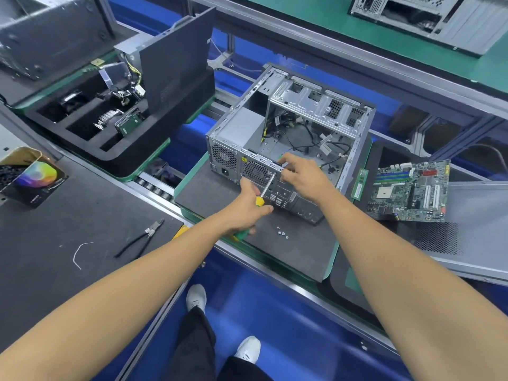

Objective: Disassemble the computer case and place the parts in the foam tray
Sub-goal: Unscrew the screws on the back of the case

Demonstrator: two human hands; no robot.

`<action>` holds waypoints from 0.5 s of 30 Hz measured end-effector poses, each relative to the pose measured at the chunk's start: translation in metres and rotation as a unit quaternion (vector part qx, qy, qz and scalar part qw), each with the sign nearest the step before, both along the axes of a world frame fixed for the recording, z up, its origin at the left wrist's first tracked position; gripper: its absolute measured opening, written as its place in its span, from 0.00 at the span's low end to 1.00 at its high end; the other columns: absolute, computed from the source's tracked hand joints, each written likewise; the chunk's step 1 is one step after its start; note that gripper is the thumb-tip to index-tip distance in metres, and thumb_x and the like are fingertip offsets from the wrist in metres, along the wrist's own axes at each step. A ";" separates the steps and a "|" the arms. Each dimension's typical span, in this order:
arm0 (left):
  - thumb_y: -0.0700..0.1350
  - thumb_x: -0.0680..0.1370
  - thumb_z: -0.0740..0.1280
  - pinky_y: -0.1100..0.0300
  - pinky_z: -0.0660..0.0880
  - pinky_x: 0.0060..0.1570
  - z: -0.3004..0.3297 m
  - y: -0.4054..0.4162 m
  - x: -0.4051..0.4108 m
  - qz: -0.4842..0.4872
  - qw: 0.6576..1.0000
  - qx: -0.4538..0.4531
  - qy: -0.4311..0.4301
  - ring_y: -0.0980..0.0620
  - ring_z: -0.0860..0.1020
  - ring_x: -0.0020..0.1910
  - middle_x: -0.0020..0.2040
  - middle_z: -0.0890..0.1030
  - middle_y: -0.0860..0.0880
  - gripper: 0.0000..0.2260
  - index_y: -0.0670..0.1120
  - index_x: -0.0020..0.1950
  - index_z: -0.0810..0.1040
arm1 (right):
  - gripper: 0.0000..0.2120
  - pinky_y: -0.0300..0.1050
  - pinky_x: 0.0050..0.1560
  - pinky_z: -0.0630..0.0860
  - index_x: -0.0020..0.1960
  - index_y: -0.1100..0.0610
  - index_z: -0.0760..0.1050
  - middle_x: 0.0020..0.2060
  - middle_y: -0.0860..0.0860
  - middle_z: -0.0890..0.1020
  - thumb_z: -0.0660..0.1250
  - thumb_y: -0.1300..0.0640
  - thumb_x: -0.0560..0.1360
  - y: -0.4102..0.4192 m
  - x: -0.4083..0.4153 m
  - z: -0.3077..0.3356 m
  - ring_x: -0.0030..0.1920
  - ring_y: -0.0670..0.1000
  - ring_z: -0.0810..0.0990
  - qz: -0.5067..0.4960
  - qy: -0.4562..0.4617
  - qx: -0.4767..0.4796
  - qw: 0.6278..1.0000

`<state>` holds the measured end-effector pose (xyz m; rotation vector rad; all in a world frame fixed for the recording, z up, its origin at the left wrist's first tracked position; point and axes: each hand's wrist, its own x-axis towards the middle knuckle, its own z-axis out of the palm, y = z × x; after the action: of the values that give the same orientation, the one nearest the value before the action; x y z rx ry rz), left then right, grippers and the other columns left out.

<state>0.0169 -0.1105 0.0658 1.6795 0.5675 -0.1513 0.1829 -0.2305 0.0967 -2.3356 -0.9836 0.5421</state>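
Item: computer case [288,127], open side up, on a dark mat; foam tray [110,149] well to its left, already holding a hard drive [129,122].

Step in hand, by judgement: backing out a rear-panel screw.

Left hand [247,207] grips the screwdriver [261,199], tip at the case's rear edge. Right hand [298,173] pinches that edge beside the tip.

4 loose screws [282,232] lie in front of the case; motherboard [409,191] to its right.

Advice: keep the shaft square to the screw head, steady the case, catch the screw.
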 end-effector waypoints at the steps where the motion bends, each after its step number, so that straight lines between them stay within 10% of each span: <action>1: 0.42 0.82 0.68 0.59 0.68 0.23 0.000 0.003 0.000 -0.001 0.999 -0.033 -0.010 0.51 0.66 0.28 0.43 0.66 0.42 0.16 0.48 0.53 0.59 | 0.12 0.49 0.44 0.75 0.59 0.48 0.74 0.39 0.41 0.84 0.61 0.53 0.77 0.000 0.000 0.000 0.39 0.44 0.78 0.000 -0.001 0.000 1.000; 10: 0.40 0.81 0.70 0.67 0.59 0.19 -0.005 0.005 0.002 0.045 0.947 -0.318 -0.025 0.56 0.63 0.25 0.33 0.74 0.53 0.17 0.51 0.43 0.63 | 0.10 0.49 0.46 0.75 0.57 0.48 0.73 0.40 0.42 0.83 0.62 0.54 0.77 0.000 -0.001 -0.001 0.42 0.50 0.80 0.005 -0.011 -0.001 1.000; 15: 0.43 0.79 0.73 0.66 0.68 0.24 -0.002 0.011 -0.002 0.059 0.942 -0.328 -0.033 0.57 0.71 0.32 0.36 0.76 0.54 0.15 0.51 0.42 0.68 | 0.10 0.47 0.43 0.73 0.57 0.48 0.73 0.43 0.42 0.82 0.62 0.54 0.77 0.001 -0.001 -0.002 0.44 0.51 0.80 0.008 -0.025 0.003 1.000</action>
<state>0.0154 -0.0990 0.0637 0.9963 0.4945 -0.1744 0.1823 -0.2297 0.0943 -2.3486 -1.0254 0.4896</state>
